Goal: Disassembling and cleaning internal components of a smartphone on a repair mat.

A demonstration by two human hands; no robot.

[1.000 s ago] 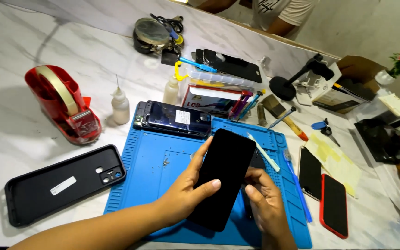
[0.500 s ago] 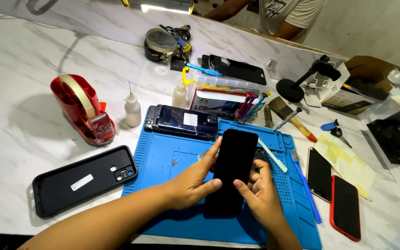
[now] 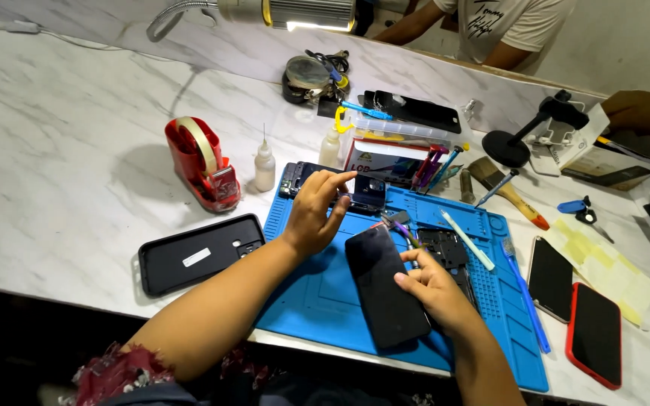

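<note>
Blue silicone mat (image 3: pixel 317 301) covers the middle of our marble table (image 3: pixel 62 150), and both our hands work over it. Our right hand (image 3: pixel 434 289) rests on the black phone screen (image 3: pixel 387 289) lying flat on the mat, fingers (image 3: pixel 404 278) curled and pressing its right edge. Our left hand (image 3: pixel 316 212) reaches to the opened phone body (image 3: pixel 336 186) at the mat's top edge, fingers loosely spread, fingertips touching it without clasping. A black inner frame (image 3: pixel 445 248) lies just beside the screen. To the left sit a black phone case (image 3: pixel 197 252), a red tape dispenser (image 3: pixel 201 162) and a small white bottle (image 3: pixel 265 165). Another person's arm shows at the far side.
</note>
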